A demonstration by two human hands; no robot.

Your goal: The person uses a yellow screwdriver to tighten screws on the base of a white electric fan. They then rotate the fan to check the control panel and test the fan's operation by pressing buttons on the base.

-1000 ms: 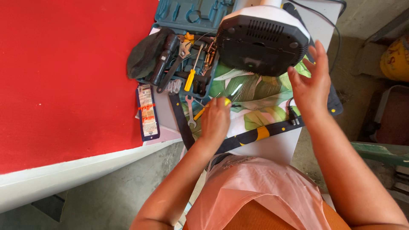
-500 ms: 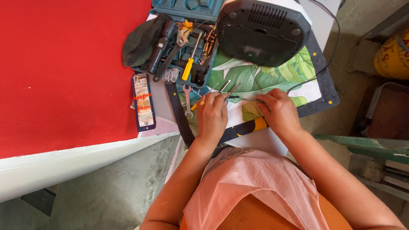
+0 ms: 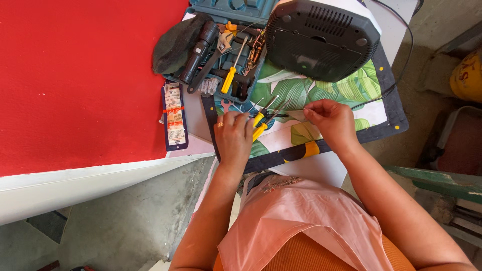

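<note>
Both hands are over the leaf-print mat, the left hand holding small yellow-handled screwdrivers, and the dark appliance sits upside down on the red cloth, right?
Not quite. The head view shows the dark appliance upside down on the leaf-print mat, not the red cloth. The left hand does hold the yellow-handled screwdrivers, with the right hand alongside.

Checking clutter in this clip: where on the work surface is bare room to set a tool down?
The red mat left of the tool case is bare. The leaf-print mat has open room right of the right hand. It is crowded between the left hand, the case and the dark appliance.

left hand (image 3: 234, 136) gripped small yellow-handled screwdrivers (image 3: 261, 120) near the mat's (image 3: 374, 118) front edge, right hand (image 3: 331, 120) pinched one tip
</note>
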